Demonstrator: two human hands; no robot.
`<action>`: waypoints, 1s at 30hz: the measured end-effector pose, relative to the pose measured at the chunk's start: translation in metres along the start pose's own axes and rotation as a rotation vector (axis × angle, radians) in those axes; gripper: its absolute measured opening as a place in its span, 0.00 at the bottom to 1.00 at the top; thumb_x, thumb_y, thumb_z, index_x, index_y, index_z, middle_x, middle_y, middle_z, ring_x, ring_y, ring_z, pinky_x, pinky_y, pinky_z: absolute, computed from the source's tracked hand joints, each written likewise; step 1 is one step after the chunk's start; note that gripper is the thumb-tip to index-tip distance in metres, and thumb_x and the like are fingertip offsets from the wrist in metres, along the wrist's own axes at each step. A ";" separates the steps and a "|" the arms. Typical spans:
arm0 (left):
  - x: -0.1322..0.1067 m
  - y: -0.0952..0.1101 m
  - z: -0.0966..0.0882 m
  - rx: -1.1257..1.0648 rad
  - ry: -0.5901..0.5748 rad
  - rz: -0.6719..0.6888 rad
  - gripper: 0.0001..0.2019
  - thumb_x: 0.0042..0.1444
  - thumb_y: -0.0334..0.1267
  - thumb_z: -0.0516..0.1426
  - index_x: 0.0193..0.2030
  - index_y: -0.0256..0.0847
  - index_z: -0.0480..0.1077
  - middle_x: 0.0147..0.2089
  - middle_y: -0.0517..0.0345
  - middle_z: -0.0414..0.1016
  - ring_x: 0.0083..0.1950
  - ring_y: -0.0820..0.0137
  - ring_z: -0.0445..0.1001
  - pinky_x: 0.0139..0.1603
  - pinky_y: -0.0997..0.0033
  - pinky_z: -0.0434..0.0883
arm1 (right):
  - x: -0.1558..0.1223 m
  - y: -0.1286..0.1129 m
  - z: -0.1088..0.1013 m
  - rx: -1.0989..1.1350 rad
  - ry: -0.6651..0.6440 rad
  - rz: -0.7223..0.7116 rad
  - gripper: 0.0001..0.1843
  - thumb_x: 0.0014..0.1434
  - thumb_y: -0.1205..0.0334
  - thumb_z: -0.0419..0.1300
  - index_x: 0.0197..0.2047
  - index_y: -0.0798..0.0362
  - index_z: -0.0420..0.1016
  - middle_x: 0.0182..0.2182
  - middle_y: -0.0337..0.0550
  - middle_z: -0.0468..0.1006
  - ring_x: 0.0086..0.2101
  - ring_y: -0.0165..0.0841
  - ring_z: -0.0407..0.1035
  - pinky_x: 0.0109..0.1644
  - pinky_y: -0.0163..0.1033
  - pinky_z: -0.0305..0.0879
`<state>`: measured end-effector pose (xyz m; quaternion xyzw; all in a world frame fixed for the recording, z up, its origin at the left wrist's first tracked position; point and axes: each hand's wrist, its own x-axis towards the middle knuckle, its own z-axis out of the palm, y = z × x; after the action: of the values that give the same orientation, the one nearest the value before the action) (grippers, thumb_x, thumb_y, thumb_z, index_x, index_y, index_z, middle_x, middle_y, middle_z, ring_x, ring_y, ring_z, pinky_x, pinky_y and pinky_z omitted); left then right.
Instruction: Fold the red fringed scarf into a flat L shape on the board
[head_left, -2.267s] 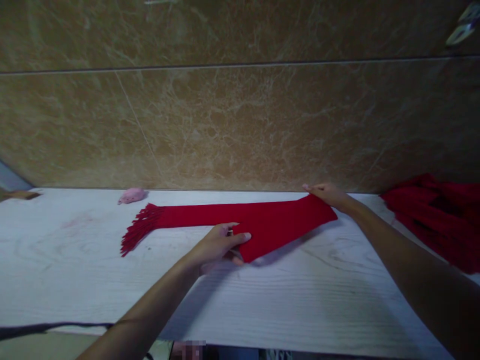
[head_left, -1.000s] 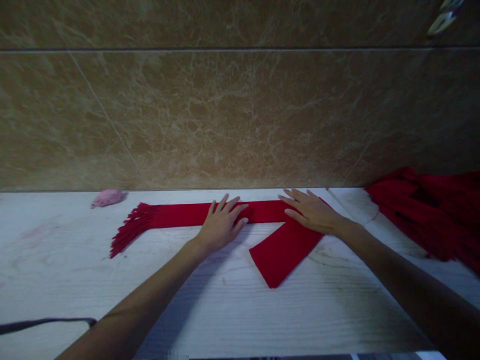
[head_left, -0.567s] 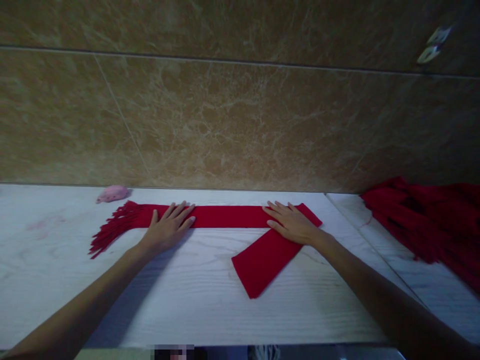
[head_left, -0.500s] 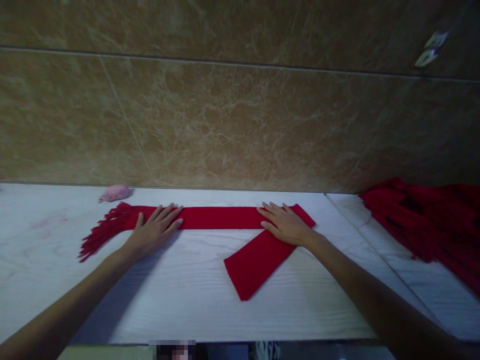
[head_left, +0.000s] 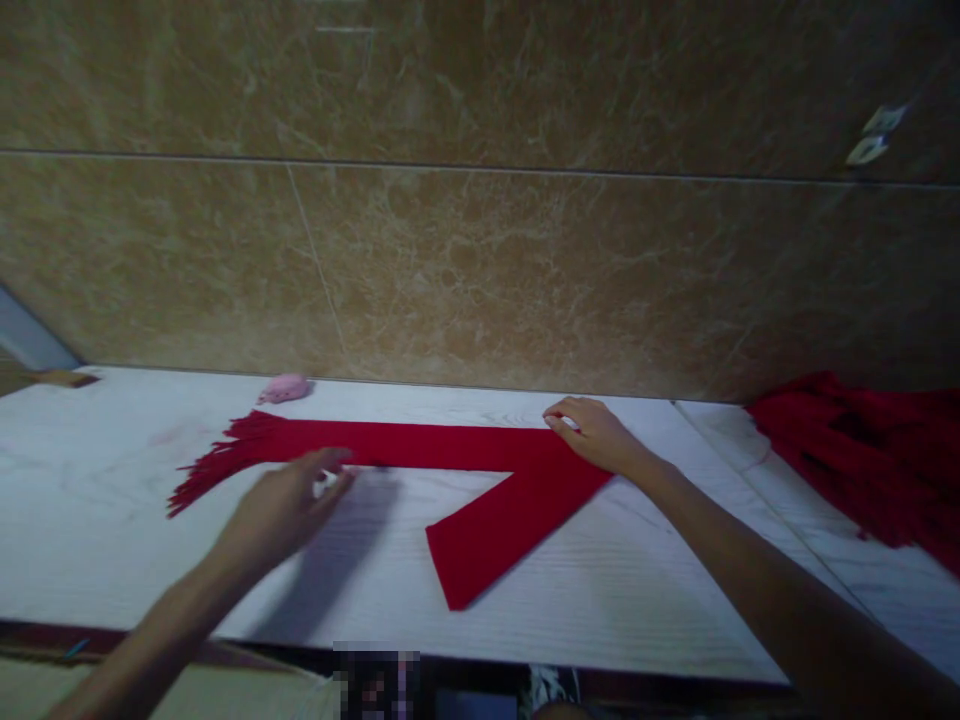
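A long red scarf (head_left: 420, 445) lies flat on the white wood-grain table (head_left: 652, 590), its fringe spread at the left. At its right end it is folded over, and a plain section slants back toward the front edge. My right hand (head_left: 596, 435) is at this fold, fingers curled and thumb close to them, closed on the scarf; part of the fold is hidden under it. My left hand (head_left: 281, 505) hovers just in front of the fringed half, slightly blurred. Its fingers are bent, with a gap to the thumb and nothing visible between them.
More red fringed fabric (head_left: 862, 450) is heaped at the right. A small pink object (head_left: 285, 388) sits by the tiled wall (head_left: 465, 270) behind the table. A brown block (head_left: 67, 378) lies at the far left corner. White sockets or plugs (head_left: 870, 150) show on the wall at upper right.
My left hand has lifted off the scarf and come nearer the front edge, its fingers now bent. My right hand went from flat to curled at the fold. The camera view has shifted.
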<state>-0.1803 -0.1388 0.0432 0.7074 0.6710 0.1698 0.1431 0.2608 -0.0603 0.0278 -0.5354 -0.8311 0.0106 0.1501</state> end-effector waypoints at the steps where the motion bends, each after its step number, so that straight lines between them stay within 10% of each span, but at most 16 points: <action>1: -0.012 0.029 0.016 0.014 -0.077 0.036 0.27 0.70 0.57 0.48 0.56 0.41 0.78 0.53 0.39 0.84 0.57 0.41 0.82 0.64 0.40 0.73 | 0.000 0.004 -0.003 -0.004 -0.036 -0.004 0.23 0.78 0.51 0.49 0.51 0.52 0.85 0.51 0.54 0.85 0.53 0.44 0.78 0.64 0.50 0.67; 5: -0.044 0.102 0.059 0.158 -0.204 0.134 0.24 0.66 0.56 0.55 0.55 0.38 0.79 0.56 0.35 0.83 0.57 0.43 0.82 0.62 0.45 0.72 | -0.002 0.010 0.002 -0.012 -0.129 0.006 0.24 0.79 0.51 0.49 0.42 0.53 0.82 0.44 0.54 0.85 0.48 0.43 0.78 0.58 0.47 0.66; 13: -0.021 0.104 0.051 -0.569 -0.473 0.032 0.24 0.57 0.64 0.64 0.38 0.42 0.75 0.34 0.54 0.82 0.36 0.61 0.79 0.36 0.67 0.71 | 0.007 0.022 0.004 0.188 -0.225 0.014 0.30 0.77 0.42 0.47 0.29 0.50 0.70 0.34 0.48 0.82 0.37 0.38 0.73 0.46 0.41 0.64; 24: -0.001 0.193 0.034 -1.330 -0.505 0.089 0.22 0.56 0.47 0.73 0.52 0.37 0.80 0.50 0.47 0.86 0.54 0.57 0.84 0.55 0.64 0.81 | 0.007 0.061 -0.005 0.712 -0.190 0.233 0.46 0.50 0.09 0.56 0.21 0.48 0.55 0.19 0.34 0.57 0.23 0.28 0.51 0.28 0.38 0.48; 30: 0.024 0.251 0.061 -1.478 -0.628 0.146 0.20 0.69 0.44 0.64 0.62 0.35 0.77 0.54 0.44 0.85 0.53 0.61 0.84 0.54 0.64 0.82 | 0.002 0.086 -0.007 0.788 -0.025 0.292 0.50 0.53 0.06 0.33 0.25 0.47 0.60 0.22 0.41 0.66 0.28 0.33 0.62 0.35 0.40 0.62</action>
<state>0.0736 -0.1276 0.0974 0.4865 0.2656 0.3720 0.7445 0.3379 -0.0228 0.0192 -0.5490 -0.6807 0.3553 0.3302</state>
